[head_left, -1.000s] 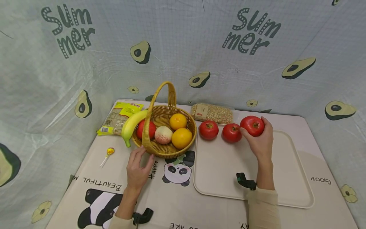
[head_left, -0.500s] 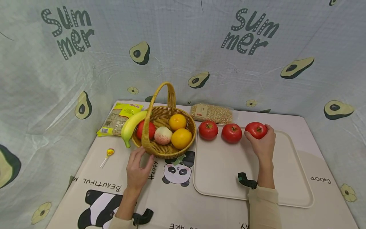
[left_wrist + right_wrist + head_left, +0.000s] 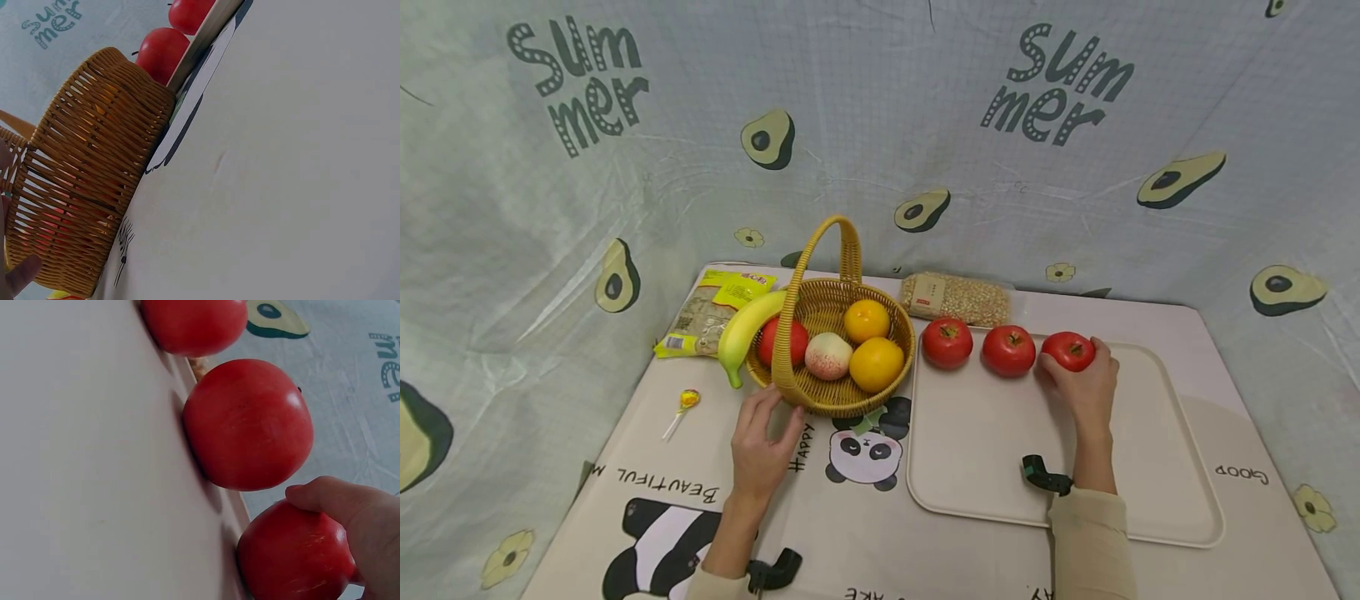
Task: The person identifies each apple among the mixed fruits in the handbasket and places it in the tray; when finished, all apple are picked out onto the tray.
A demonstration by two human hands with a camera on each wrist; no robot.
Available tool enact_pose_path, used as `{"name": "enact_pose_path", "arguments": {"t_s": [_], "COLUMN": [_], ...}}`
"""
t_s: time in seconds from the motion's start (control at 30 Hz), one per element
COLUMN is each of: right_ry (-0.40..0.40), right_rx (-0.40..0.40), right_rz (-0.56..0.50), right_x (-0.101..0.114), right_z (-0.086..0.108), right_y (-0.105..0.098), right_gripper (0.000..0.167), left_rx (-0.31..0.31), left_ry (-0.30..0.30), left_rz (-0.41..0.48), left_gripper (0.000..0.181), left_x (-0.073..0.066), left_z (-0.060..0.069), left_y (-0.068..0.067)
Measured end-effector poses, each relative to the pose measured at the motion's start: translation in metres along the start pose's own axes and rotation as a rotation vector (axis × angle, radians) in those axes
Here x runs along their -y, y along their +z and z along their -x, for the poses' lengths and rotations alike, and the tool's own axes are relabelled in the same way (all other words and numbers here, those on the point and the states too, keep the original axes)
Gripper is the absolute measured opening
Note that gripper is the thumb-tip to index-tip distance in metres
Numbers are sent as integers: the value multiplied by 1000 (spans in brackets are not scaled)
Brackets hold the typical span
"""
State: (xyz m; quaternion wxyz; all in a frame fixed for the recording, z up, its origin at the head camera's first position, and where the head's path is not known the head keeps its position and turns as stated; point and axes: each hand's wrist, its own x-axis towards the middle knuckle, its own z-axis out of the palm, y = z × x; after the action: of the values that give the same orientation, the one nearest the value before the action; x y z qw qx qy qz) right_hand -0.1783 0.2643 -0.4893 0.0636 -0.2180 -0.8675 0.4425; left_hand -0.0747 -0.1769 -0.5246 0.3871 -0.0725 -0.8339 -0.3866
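Right hand [image 3: 1086, 390], fingers curled, grips a round red fruit [image 3: 1070, 351] on the beige tray [image 3: 985, 450] — left hand [image 3: 763, 443], loosely spread, touches the golden wicker basket [image 3: 842, 405].

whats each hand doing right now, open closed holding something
Left hand: at the basket near the handle's base; whether open or gripping cannot be told.
Right hand: closed, holding the rightmost red fruit.

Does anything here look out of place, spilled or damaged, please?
Only the banana looks odd: it sticks out past the left rim of the basket, while the round fruits there lie inside. I see nothing spilled or clearly damaged. The right hand holds a red fruit in line with two others.
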Motion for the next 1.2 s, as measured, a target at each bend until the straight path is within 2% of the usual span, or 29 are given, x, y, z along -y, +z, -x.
{"name": "enact_pose_path", "arguments": {"t_s": [0.67,1.2], "right_ry": [39,-35], "right_rx": [35,-28], "right_rz": [24,6], "right_x": [5,26], "right_z": [0,8], "right_y": [-4,-18], "right_gripper": [95,92], "left_rx": [-1,9], "left_ry": [-7,-13], "left_rz": [2,-15], "left_gripper": [33,32], "left_x": [0,-1], "left_z": [1,0], "left_y": [-2,-1]}}
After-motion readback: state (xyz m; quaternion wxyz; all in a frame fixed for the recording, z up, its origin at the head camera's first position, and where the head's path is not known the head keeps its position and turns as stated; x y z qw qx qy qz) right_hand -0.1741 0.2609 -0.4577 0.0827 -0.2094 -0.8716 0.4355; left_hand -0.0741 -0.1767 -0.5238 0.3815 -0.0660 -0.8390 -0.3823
